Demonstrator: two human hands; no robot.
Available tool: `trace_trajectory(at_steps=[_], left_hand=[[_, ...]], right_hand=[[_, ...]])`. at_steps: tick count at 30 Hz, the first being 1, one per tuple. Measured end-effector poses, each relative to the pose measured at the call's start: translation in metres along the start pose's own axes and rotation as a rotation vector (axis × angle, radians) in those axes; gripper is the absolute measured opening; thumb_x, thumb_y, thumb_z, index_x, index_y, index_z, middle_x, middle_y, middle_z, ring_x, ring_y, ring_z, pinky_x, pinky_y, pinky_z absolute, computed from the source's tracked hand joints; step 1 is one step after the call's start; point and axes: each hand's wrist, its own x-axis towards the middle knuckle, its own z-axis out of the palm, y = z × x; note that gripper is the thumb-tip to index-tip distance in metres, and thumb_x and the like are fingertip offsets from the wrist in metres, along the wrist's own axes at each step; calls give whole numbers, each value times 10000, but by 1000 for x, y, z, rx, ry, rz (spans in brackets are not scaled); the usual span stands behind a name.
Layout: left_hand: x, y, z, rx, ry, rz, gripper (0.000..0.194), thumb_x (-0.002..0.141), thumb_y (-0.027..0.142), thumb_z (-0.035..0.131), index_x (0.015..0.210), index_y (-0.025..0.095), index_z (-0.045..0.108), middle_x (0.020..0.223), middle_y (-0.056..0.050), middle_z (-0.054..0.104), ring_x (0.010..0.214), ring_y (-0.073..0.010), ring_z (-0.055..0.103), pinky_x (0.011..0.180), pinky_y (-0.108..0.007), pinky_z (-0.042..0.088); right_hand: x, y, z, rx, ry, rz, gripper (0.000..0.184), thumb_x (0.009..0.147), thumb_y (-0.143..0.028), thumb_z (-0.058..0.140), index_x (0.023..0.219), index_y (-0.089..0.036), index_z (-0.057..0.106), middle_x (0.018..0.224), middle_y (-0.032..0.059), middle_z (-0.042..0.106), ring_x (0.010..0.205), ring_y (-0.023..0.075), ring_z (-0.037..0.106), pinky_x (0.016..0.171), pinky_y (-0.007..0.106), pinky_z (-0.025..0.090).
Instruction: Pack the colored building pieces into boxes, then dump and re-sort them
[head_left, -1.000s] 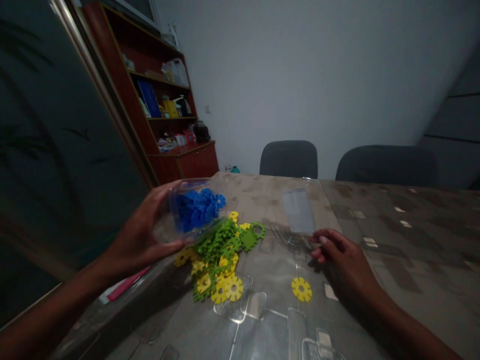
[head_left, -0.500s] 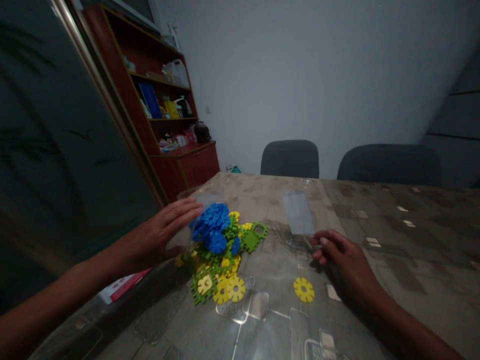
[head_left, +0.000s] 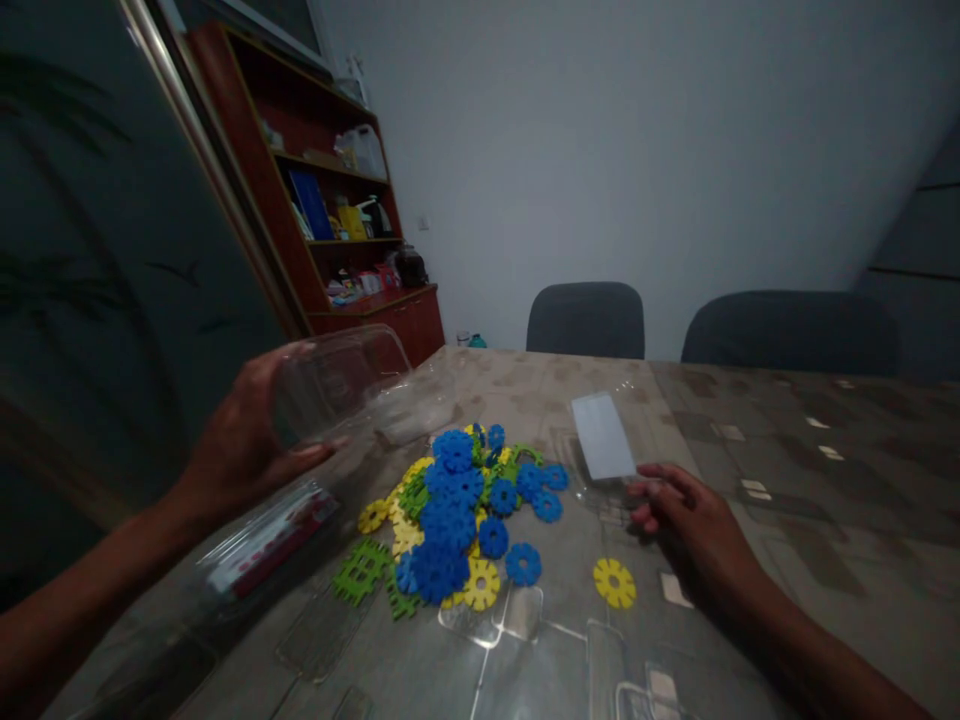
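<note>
My left hand (head_left: pixel 251 420) grips a clear plastic box (head_left: pixel 341 380), tilted on its side above the table, with no pieces visible inside. To its right on the table lies a heap of notched plastic building pieces: blue discs (head_left: pixel 450 500) on top, with green squares (head_left: pixel 361 572) and yellow discs (head_left: pixel 480 583) under and around them. My right hand (head_left: pixel 675 505) has its fingers closed at the near edge of a clear plastic lid bearing a white label (head_left: pixel 604 437). A single yellow disc (head_left: pixel 614 583) lies below that hand.
Another clear container (head_left: pixel 412 405) stands behind the heap. A clear box with a red and white label (head_left: pixel 274 540) lies under my left forearm. Two grey chairs (head_left: pixel 585 320) stand at the table's far side. A wooden shelf unit (head_left: pixel 352 240) rises at the back left.
Blue discs dropped from the box in my left hand onto the green and yellow heap and spread to the right. The left hand then lifted the box away leftward. My right hand stayed nearly still.
</note>
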Motion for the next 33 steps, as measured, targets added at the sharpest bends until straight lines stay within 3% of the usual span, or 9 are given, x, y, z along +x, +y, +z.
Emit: trace_trajectory(at_steps=[3, 5, 8, 12, 15, 18, 28, 30, 33], left_hand=[[2, -19, 11, -155, 92, -245, 1063, 642, 403, 877, 1484, 145, 284, 1456, -164, 473, 1310, -360, 500, 1086, -551, 421], [7, -27, 22, -275, 168, -427, 1018, 587, 389, 896, 1424, 191, 352, 1412, -152, 527, 1276, -356, 540, 1062, -546, 455], [18, -28, 45, -477, 251, -667, 857, 637, 301, 868, 1334, 193, 381, 1408, -152, 540, 1281, -319, 540, 1057, -509, 468], [35, -26, 79, -620, 237, -767, 789, 782, 325, 764, 1379, 160, 275, 1352, -203, 572, 1131, -271, 642, 890, -404, 572], [44, -28, 101, -661, 189, -779, 832, 826, 375, 721, 1447, 144, 217, 1328, -218, 587, 1107, -265, 658, 882, -390, 568], [49, -34, 112, -650, 146, -769, 804, 832, 416, 695, 1467, 154, 277, 1341, -204, 583, 1187, -293, 620, 950, -413, 534], [34, -51, 108, -455, 81, -685, 837, 791, 571, 632, 1455, 120, 396, 1464, -248, 461, 1352, -396, 460, 1055, -543, 430], [32, -51, 104, -381, 47, -572, 746, 714, 518, 719, 1350, 172, 538, 1516, -193, 422, 1411, -385, 378, 1132, -541, 332], [37, -51, 99, -179, -67, -246, 387, 740, 433, 687, 1067, 227, 697, 1505, -110, 469, 1447, -370, 316, 1177, -577, 201]], right_hand=[[2, 3, 0, 6, -4, 20, 440, 679, -413, 764, 1002, -147, 629, 810, 71, 730, 524, 136, 608, 493, 267, 490], [3, 4, 0, 6, -9, 34, 460, 657, -407, 768, 1003, -140, 624, 801, 72, 732, 508, 132, 601, 482, 263, 482], [4, 6, 0, 6, -23, 49, 474, 643, -399, 775, 1002, -132, 621, 798, 80, 737, 505, 135, 605, 481, 263, 480], [6, 10, -1, 21, -38, 55, 479, 640, -400, 778, 1006, -137, 614, 787, 67, 733, 503, 134, 601, 476, 266, 482], [7, 13, -2, 29, -39, 57, 486, 645, -404, 779, 1016, -144, 605, 790, 59, 732, 508, 134, 603, 478, 266, 484], [7, 12, -1, 28, -38, 61, 490, 647, -414, 778, 1016, -142, 604, 787, 59, 732, 512, 136, 607, 477, 267, 483], [1, 2, 4, 22, -32, 80, 523, 617, -442, 766, 1005, -127, 610, 761, 64, 730, 494, 130, 589, 475, 265, 469], [1, 3, 4, 16, -35, 81, 521, 619, -433, 761, 1010, -125, 610, 764, 69, 732, 494, 134, 591, 479, 270, 472], [2, 5, 4, 12, -39, 80, 520, 626, -427, 752, 1023, -125, 604, 767, 67, 731, 500, 135, 595, 481, 269, 471]])
